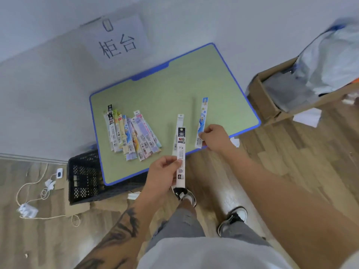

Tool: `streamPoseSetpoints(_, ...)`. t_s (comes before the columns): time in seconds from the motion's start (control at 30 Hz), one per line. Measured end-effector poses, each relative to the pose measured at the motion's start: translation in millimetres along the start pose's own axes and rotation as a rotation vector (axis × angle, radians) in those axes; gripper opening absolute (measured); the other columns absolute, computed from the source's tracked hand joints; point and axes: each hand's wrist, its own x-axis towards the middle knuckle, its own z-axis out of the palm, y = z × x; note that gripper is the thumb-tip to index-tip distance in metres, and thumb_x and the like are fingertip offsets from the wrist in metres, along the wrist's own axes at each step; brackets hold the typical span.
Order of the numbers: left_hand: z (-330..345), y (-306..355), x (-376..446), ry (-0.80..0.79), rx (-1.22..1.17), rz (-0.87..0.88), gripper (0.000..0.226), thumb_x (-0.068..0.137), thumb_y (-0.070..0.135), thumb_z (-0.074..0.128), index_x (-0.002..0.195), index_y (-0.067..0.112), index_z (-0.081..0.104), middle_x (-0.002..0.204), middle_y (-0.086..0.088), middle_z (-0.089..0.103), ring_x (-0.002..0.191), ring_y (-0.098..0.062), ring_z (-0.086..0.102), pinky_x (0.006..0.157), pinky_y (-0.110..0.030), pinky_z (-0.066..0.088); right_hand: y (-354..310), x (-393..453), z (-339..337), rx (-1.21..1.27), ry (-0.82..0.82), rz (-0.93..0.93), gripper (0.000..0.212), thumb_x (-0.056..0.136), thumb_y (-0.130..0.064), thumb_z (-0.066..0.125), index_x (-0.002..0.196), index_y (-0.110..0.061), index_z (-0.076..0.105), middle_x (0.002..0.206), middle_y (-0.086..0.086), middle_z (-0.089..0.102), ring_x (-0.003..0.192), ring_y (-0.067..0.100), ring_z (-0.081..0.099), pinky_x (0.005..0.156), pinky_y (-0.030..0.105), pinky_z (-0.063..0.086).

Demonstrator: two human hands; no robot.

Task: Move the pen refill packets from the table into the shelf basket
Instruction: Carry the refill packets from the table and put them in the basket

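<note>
Head view: green worktop (194, 78) with blue rim, wood floor, grey wall. Far half bare; black crate (83, 177) under left corner. Refill packets (132, 134) fanned at left. Left hand (165, 173) pinches two packets (181, 150); right hand (215, 138) pinches a blue packet (202, 121) at the near edge.

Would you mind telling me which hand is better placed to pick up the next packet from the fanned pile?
Probably the left hand: it is nearer the fanned pile, though it already holds packets. The right hand pinches a blue packet farther away.
</note>
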Motion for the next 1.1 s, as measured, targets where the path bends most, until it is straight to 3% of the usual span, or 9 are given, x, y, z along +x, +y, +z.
streamPoseSetpoints(0.07, 22.3, -8.2, -16.2, -0.014, 0.028, 0.001, 0.003, 0.099, 0.013, 0.068, 0.101, 0.013, 0.071, 0.090, -0.010, 0.076, 0.076, -0.022, 0.070, 0.070, -0.038, 0.059, 17.8, -10.5, -29.2, 0.055, -0.004, 0.004, 0.027, 0.095, -0.019, 0.069, 0.075, -0.016, 0.051, 0.085, 0.020, 0.073, 0.087, 0.040, 0.074, 0.061, 0.040, 0.053)
streamPoseSetpoints(0.13, 46.4, -14.1, -32.1, -0.031, 0.049, 0.009, 0.004, 0.099, 0.014, 0.069, 0.101, 0.014, 0.072, 0.098, -0.013, 0.078, 0.083, -0.026, 0.073, 0.076, -0.041, 0.061, 35.5, -25.8, -60.4, 0.117, 0.003, -0.011, 0.026, 0.094, -0.020, 0.070, 0.076, -0.016, 0.051, 0.091, 0.026, 0.074, 0.069, 0.035, 0.069, 0.055, 0.038, 0.048)
streamPoseSetpoints(0.27, 103.2, -19.2, -58.9, -0.107, 0.072, 0.049, 0.007, 0.100, 0.013, 0.067, 0.105, 0.013, 0.071, 0.100, -0.015, 0.077, 0.085, -0.026, 0.072, 0.071, -0.038, 0.060, 64.5, -69.3, -129.5, 0.263, 0.022, -0.037, 0.016, 0.099, -0.010, 0.066, 0.090, -0.012, 0.052, 0.079, 0.016, 0.065, 0.054, 0.021, 0.054, 0.047, 0.028, 0.042)
streamPoseSetpoints(0.43, 189.5, -19.1, -91.9, -0.229, 0.103, 0.102, 0.009, 0.099, 0.012, 0.067, 0.107, 0.012, 0.071, 0.105, -0.018, 0.077, 0.090, -0.030, 0.072, 0.087, -0.050, 0.060, 113.9, -119.0, -218.7, 0.341, 0.111, -0.061, 0.011, 0.100, -0.009, 0.065, 0.095, -0.009, 0.055, 0.073, 0.005, 0.068, 0.050, 0.017, 0.057, 0.046, 0.026, 0.042)
streamPoseSetpoints(0.63, 298.0, -20.4, -123.9, -0.409, 0.257, 0.143, 0.015, 0.097, 0.008, 0.067, 0.111, 0.013, 0.070, 0.104, -0.015, 0.078, 0.093, -0.031, 0.075, 0.077, -0.043, 0.062, 176.9, -165.2, -312.6, 0.478, 0.280, -0.029, 0.010, 0.100, -0.012, 0.066, 0.096, -0.010, 0.057, 0.077, 0.005, 0.071, 0.060, 0.018, 0.058, 0.058, 0.034, 0.046)
streamPoseSetpoints(0.9, 468.6, -12.8, -146.5, -0.689, 0.524, 0.177, 0.016, 0.099, 0.010, 0.068, 0.108, 0.021, 0.072, 0.091, -0.001, 0.080, 0.092, -0.026, 0.076, 0.084, -0.044, 0.064, 277.2, -207.0, -424.6, 0.726, 0.550, 0.065, 0.019, 0.096, -0.016, 0.071, 0.083, -0.017, 0.057, 0.073, 0.000, 0.070, 0.055, 0.012, 0.056, 0.058, 0.032, 0.044)
streamPoseSetpoints(1.0, 540.0, -10.1, -155.4, -0.792, 0.587, 0.172, 0.018, 0.098, 0.009, 0.068, 0.113, 0.019, 0.072, 0.096, -0.004, 0.080, 0.096, -0.029, 0.076, 0.088, -0.047, 0.062, 303.6, -214.3, -469.5, 0.787, 0.641, 0.111, 0.017, 0.096, -0.017, 0.071, 0.086, -0.017, 0.058, 0.077, 0.001, 0.070, 0.059, 0.013, 0.058, 0.061, 0.033, 0.046)
streamPoseSetpoints(1.1, 611.3, -5.7, -158.5, -0.859, 0.630, 0.135, 0.020, 0.098, 0.007, 0.067, 0.116, 0.014, 0.072, 0.098, -0.008, 0.080, 0.091, -0.027, 0.076, 0.081, -0.043, 0.063, 318.3, -215.2, -517.4, 0.838, 0.703, 0.152, 0.016, 0.096, -0.017, 0.072, 0.087, -0.016, 0.058, 0.079, 0.002, 0.070, 0.062, 0.014, 0.058, 0.060, 0.032, 0.046)
